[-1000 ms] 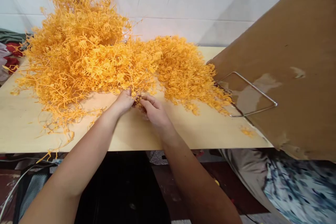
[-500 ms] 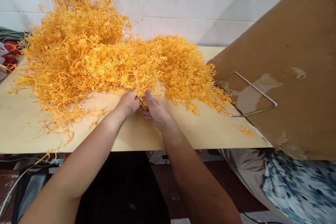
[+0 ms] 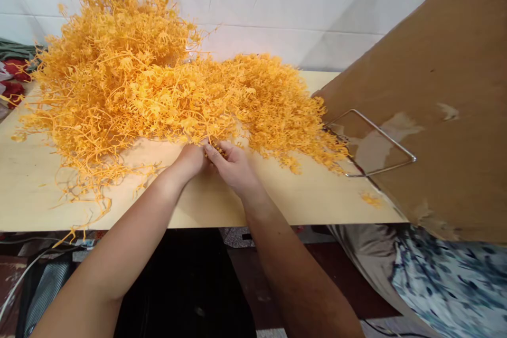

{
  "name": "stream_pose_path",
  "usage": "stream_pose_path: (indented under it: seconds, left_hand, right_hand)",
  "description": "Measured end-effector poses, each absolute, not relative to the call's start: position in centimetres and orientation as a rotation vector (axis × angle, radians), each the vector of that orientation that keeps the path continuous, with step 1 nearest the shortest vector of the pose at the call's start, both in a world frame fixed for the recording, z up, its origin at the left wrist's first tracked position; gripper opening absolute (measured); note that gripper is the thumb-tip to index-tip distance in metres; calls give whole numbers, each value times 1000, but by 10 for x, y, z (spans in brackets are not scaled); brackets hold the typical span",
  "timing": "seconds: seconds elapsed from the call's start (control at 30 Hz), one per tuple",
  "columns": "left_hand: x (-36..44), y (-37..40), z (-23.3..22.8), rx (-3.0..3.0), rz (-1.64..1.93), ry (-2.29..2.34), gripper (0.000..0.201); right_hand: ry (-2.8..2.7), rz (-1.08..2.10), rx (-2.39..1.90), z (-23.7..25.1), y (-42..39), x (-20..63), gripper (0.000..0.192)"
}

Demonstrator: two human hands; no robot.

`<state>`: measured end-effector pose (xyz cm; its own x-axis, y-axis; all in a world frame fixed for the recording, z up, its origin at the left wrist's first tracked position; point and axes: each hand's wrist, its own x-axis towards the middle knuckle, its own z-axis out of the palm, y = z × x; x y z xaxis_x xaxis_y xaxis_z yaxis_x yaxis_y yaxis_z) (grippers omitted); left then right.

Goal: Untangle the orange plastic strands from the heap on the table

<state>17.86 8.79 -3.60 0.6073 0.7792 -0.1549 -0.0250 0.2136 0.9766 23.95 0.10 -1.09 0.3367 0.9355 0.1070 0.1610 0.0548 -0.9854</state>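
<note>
A big tangled heap of orange plastic sprigs (image 3: 130, 79) covers the left and middle of a pale wooden tabletop (image 3: 309, 200). A flatter spread of the same orange sprigs (image 3: 277, 105) lies to its right. My left hand (image 3: 190, 161) and my right hand (image 3: 232, 166) meet at the heap's near edge, fingers closed together on a small bunch of orange sprigs (image 3: 214, 145). The fingertips are partly buried in the strands.
A large brown cardboard sheet (image 3: 435, 95) leans in at the right, with a bent metal wire frame (image 3: 372, 142) against it. White tiled wall behind. Loose orange bits (image 3: 372, 199) lie near the table's right corner. Patterned fabric (image 3: 443, 285) lies below right; cloth (image 3: 11, 71) at far left.
My hands have shifted slightly up and into the heap's edge. My right hand's fingers have turned and closed over the bunch, and the strands above them have shifted a little.
</note>
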Motion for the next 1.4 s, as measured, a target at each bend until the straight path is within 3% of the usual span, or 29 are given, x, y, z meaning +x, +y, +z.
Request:
stream_pose_path:
  seconds: [0.13,0.37,0.67,0.97,1.13,1.27,1.4]
  left_hand:
    - [168,84,-24,1363,675,674,14]
    - [154,75,-11,1037,514,486,19]
    - [167,65,-13,854,728,687,6]
    - [163,71,-1,688,659,774,21]
    - [161,70,-4,880,600,750,13]
    - [161,71,-6,986,491,738,13]
    - [161,71,-5,1081,457,720,14]
  right_hand:
    - [-1125,862,-1334,-18,-3,244,35]
    - [-944,893,-1366,-27,-7,254,34]
    - [-1398,580,-1437,-30,-6,245,24]
    - [-1944,817,-1257,-14,-33,217,24]
    - [-1347,892,-1337,-9,-34,236,11]
    - [-860,877,-1370,-5,-29,272,23]
    - [-819,726,-1437,-3,-13,288,29]
